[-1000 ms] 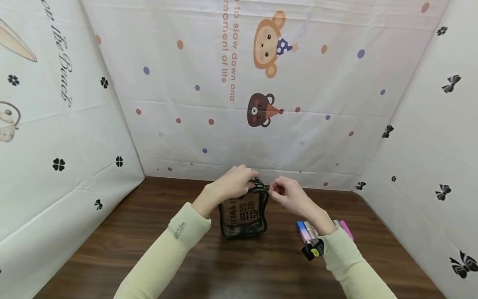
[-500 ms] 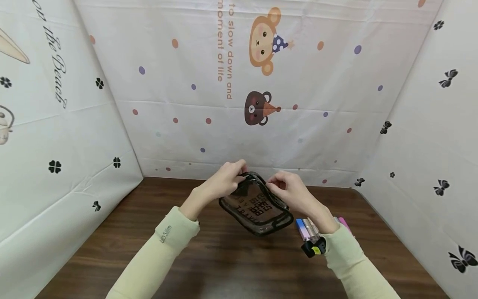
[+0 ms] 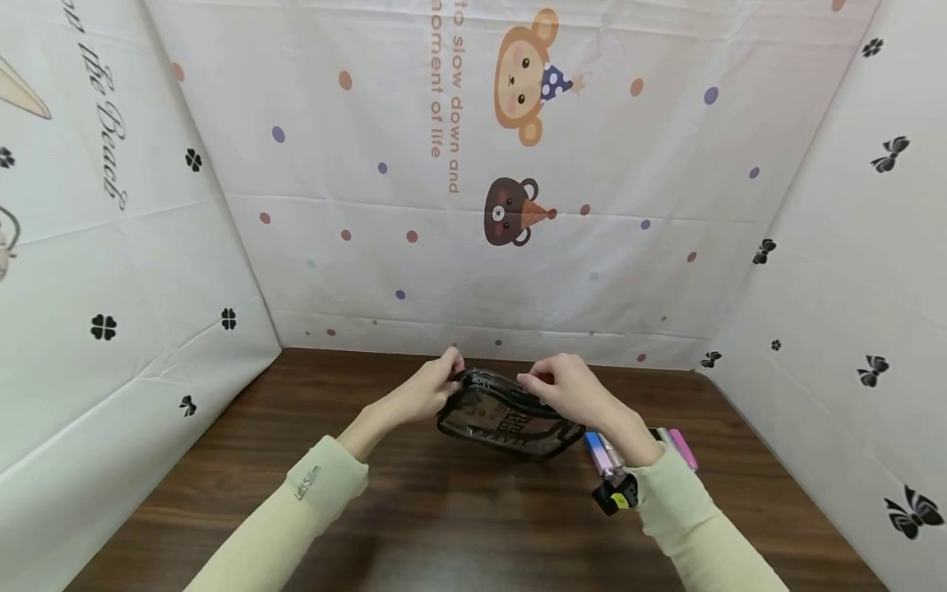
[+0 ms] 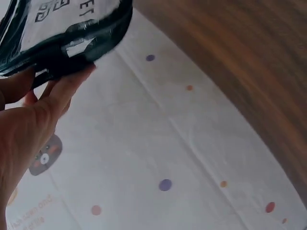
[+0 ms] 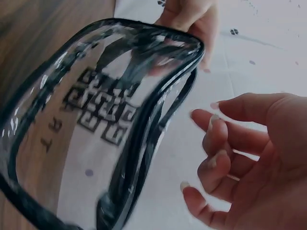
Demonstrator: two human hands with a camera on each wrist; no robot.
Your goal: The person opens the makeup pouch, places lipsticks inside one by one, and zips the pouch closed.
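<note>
A see-through zip pouch [image 3: 503, 426] with black trim and dark lettering is tilted in the air at mid-table in the head view. My left hand [image 3: 416, 396] pinches its left end; in the left wrist view the thumb and fingers grip the dark edge of the pouch [image 4: 88, 45]. Near its upper right edge hovers my right hand [image 3: 575, 390]. In the right wrist view that hand [image 5: 254, 153] has loosely curled fingers, the thumb close to the index finger, holding nothing, a gap away from the pouch's zip edge. Whether the zip is fully undone I cannot tell.
Several small slim items, including a blue-and-pink one [image 3: 598, 454] and a bright pink one [image 3: 682, 449], lie right on the brown wooden table [image 3: 444, 526], partly behind my right forearm. A black wrist device [image 3: 616, 495] sits at my right cuff. Printed white cloth walls [image 3: 355, 271] enclose the table.
The pouch has gone from upright to tilted over, its base swung to the right. My left hand has moved left and down with it. My right hand stays near its upper right edge.
</note>
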